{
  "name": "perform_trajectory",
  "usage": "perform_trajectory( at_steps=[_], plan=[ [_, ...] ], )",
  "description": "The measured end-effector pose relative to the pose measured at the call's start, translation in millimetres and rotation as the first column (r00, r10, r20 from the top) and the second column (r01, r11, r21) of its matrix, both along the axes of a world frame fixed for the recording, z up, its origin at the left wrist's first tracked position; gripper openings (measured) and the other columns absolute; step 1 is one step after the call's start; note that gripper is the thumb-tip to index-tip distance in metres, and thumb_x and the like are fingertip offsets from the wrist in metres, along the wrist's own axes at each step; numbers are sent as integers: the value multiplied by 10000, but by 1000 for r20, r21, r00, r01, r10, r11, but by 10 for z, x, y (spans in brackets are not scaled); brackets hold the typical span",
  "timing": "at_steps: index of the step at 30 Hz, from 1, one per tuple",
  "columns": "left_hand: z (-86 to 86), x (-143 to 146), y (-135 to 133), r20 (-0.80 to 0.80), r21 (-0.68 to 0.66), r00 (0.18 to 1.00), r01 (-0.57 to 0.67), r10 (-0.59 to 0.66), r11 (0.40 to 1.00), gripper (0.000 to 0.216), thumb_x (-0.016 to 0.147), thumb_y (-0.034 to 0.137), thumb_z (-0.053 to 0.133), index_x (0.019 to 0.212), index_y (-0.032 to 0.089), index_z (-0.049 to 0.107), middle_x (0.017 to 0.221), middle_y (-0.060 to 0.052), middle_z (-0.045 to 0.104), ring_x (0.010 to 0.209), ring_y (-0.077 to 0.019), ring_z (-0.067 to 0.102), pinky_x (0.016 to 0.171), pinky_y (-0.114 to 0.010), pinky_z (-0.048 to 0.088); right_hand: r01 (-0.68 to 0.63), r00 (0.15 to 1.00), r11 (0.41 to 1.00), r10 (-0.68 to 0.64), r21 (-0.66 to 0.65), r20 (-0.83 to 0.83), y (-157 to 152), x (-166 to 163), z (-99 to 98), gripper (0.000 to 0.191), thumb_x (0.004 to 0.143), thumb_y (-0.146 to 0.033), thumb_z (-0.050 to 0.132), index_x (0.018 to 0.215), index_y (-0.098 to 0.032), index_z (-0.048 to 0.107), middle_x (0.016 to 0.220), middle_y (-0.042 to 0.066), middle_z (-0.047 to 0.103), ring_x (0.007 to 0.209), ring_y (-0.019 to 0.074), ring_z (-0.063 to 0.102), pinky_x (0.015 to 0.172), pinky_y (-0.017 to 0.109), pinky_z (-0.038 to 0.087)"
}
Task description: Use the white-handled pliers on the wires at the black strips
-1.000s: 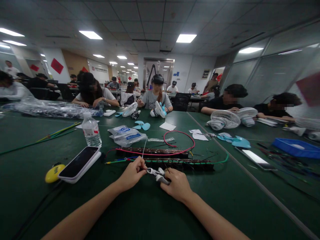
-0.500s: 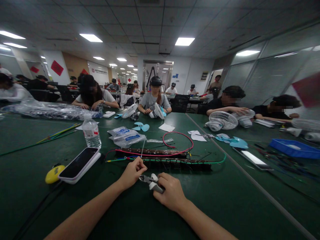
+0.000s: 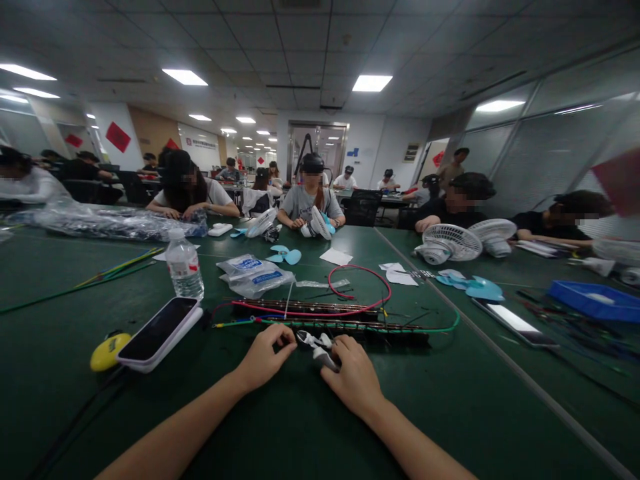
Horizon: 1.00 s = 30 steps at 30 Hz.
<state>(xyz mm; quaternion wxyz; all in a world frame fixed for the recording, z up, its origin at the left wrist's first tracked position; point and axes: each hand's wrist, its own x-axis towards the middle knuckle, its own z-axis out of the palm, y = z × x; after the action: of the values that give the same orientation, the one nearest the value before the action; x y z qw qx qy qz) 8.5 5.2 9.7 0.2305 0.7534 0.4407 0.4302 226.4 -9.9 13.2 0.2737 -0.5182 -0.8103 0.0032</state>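
Pliers (image 3: 315, 342) in right hand (image 3: 354, 375) — metal nose (image 3: 303, 337), grips (image 3: 327, 361) perhaps rubbery.

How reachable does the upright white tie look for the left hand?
Probably yes: the white tie stands up just beyond the left hand, its upper part uncovered, and the pliers sit off to the right.

Dark green table (image 3: 300, 427), crossed by a pale seam (image 3: 530, 383). At left, near a yellow rounded object (image 3: 110, 352), a phone (image 3: 159, 333) and an upright clear bottle (image 3: 185, 267). In the middle, two dark strips (image 3: 400, 338) side by side, a red cable (image 3: 300, 312) and a green cable (image 3: 453, 325) along them. Just beyond, plastic bags (image 3: 255, 275), a light-blue fan blade (image 3: 284, 255) and white paper (image 3: 336, 257). Past the seam, a second phone (image 3: 513, 323) and a blue tray (image 3: 580, 305).
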Motion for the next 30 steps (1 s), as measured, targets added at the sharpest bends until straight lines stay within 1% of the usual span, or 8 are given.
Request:
perform_trajectory(
  at_steps=[4,9,13,19,30],
  plan=[
    [23,6,-16,-19,3,1000,-1,1,1000,68,817,197,575,839,192,639,844,-37,644,783,-190,564,685,-295,441,-37,999,999,37,7,10,2,9,-19,99,686,-176,548,700,-208,456,884,47,537,820,194,483,706,296,373],
    [30,13,-26,4,0,1000,-13,13,1000,76,820,221,573,804,189,640,810,-40,640,774,-196,561,680,-298,435,-53,998,998,52,19,30,2,5,-21,114,674,-177,559,687,-210,450,888,46,543,828,195,481,710,298,372],
    [5,2,-12,46,-15,999,-15,16,1000,87,820,230,575,817,182,647,839,-47,646,797,-198,566,712,-307,437,-57,998,998,56,13,38,-2,0,-16,124,669,-178,567,702,-211,452,891,42,541,833,195,479,707,297,370],
    [-14,-8,4,86,-57,996,-1,6,998,116,818,264,581,814,175,655,837,-50,648,796,-199,570,717,-307,440,-69,997,997,68,22,41,11,7,-38,124,684,-190,578,715,-210,460,899,44,545,831,195,478,705,299,368],
    [-47,3,22,120,-52,993,21,-15,998,134,832,279,578,789,172,645,834,-54,637,790,-193,565,706,-304,445,-60,995,997,55,55,83,43,2,-75,105,702,-217,608,707,-205,504,899,39,576,791,175,511,688,284,375]
  ],
)
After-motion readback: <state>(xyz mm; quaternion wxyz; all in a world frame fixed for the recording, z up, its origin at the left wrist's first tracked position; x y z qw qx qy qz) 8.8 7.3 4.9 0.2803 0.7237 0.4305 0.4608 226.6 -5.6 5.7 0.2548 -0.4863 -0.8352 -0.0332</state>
